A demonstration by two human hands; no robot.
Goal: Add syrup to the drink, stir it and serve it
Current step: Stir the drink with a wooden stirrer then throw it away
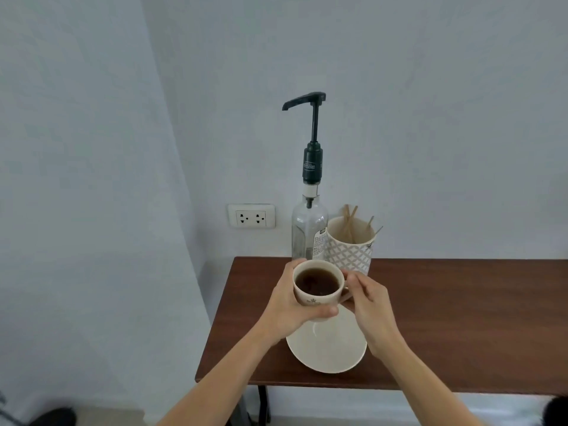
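A cream cup [316,299] full of dark drink is held above a cream saucer [327,345] on the brown table. My left hand [287,305] wraps around the cup's left side and base. My right hand [367,301] pinches the cup's handle on the right. Behind the cup stands a clear syrup bottle [309,229] with a tall black pump [307,103], its spout pointing left. Beside the bottle a patterned white holder [350,244] carries several wooden stir sticks [350,219].
The brown table [461,318] stands against a pale wall; its left edge runs just left of the saucer. A white double wall socket [251,215] is left of the bottle. The table's black leg [263,404] shows below the front edge.
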